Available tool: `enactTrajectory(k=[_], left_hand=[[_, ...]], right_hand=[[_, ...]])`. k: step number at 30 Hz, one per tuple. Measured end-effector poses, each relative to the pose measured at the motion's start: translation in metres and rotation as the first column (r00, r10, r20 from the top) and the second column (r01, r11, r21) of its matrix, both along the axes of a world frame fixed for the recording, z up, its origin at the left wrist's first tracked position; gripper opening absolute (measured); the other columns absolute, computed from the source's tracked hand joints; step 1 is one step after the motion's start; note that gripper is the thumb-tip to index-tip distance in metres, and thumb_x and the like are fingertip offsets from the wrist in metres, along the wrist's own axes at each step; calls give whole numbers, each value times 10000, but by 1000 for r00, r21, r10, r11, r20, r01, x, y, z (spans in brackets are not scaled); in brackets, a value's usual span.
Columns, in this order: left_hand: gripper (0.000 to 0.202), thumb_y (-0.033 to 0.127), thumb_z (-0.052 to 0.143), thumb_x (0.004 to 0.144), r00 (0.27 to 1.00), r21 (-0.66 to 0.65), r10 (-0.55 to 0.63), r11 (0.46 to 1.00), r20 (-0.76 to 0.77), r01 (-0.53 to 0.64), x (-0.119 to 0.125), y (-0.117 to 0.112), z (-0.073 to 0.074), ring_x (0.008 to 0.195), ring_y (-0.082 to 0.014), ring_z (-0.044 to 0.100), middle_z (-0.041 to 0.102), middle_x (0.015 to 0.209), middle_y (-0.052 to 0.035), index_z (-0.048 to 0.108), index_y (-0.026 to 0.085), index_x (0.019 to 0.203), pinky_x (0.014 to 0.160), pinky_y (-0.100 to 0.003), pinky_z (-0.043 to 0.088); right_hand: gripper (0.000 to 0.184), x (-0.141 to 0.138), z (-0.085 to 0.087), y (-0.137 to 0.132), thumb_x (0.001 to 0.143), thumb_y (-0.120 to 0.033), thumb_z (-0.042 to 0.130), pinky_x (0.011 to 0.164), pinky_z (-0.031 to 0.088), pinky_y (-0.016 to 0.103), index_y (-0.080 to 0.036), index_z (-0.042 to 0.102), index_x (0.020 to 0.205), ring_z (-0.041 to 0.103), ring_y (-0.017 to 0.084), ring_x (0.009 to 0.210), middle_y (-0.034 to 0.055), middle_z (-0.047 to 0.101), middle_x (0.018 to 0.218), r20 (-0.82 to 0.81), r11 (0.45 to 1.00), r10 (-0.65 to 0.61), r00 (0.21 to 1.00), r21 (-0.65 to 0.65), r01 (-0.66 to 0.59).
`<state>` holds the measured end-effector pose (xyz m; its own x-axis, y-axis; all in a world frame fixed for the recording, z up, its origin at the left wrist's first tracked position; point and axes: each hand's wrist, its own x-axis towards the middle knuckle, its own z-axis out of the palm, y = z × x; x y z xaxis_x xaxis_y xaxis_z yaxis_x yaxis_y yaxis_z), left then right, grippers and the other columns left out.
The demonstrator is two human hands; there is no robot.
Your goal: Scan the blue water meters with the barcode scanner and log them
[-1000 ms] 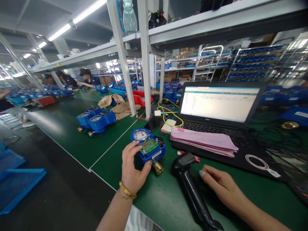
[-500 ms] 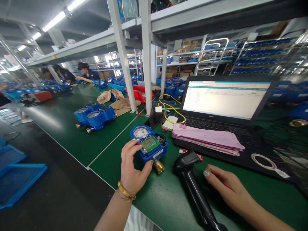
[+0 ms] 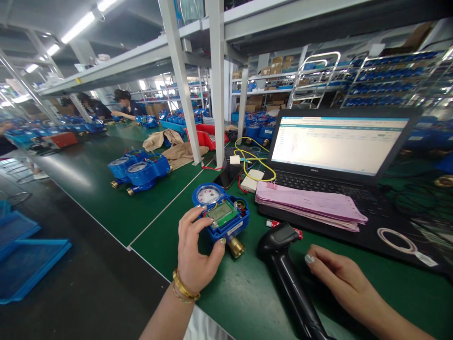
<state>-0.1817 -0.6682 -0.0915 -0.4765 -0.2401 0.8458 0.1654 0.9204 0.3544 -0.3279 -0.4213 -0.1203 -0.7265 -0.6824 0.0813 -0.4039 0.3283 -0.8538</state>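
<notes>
A blue water meter (image 3: pixel 231 230) with a round dial, a green circuit board and a small lit-grey display sits on the green bench, its brass fitting toward me. My left hand (image 3: pixel 197 252) grips its near left side, fingertips at the housing's upper edge and thumb low by the fitting. To the right lies a black handheld barcode scanner (image 3: pixel 288 276), head pointing away from me. Beside it my right hand (image 3: pixel 341 278) rests on the bench, fingers curled in, apart from the scanner; nothing shows in it.
An open laptop (image 3: pixel 336 146) stands at the back right, with pink papers (image 3: pixel 311 203) on its front edge. A yellow cable (image 3: pixel 244 153) and a phone (image 3: pixel 226 177) lie behind the meter. More blue meters (image 3: pixel 139 172) and brown cloths (image 3: pixel 177 151) are at left; co-workers (image 3: pixel 125 106) sit farther off.
The view has shifted slightly, and characters on the meter's display look clearer now. Both hands keep nearly the same places and grips.
</notes>
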Motion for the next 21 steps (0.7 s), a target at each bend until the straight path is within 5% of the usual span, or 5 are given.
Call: enactTrajectory(k=[21], left_hand=[[355, 219, 692, 826, 999, 13, -2, 1000, -41, 3, 3, 2, 0, 1114, -275, 490, 519, 1135, -142, 505, 106, 1106, 956, -440, 427]], right_hand=[[624, 2, 6, -1, 851, -731, 383, 421, 349, 190, -193, 427, 537, 376, 110, 474, -17, 369, 526, -80, 1000, -13, 997, 4, 13]])
